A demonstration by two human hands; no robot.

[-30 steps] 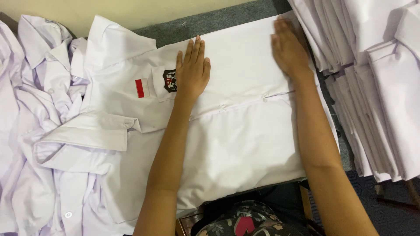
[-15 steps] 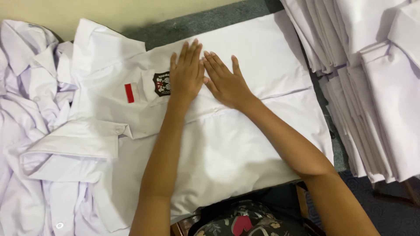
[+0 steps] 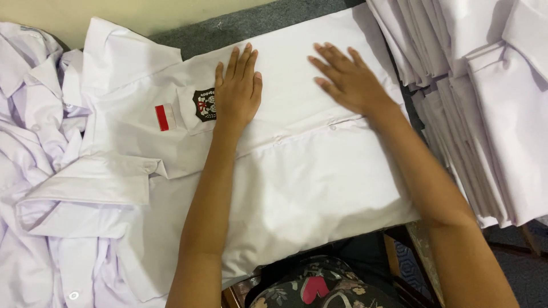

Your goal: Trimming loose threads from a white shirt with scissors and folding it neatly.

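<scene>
White folded stack [image 3: 491,114] beside shirt [image 3: 308,165].

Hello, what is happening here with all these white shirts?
A person presses both bare hands flat on a white short-sleeved cotton shirt spread on the table. The left hand lies beside its dark chest badge; the right hand rests further right. Folded white shirts are stacked at right, loose crumpled ones at left.

folded shirt stack [image 3: 485,102] blocking right, loose shirts [image 3: 28,142] crowding left
</scene>
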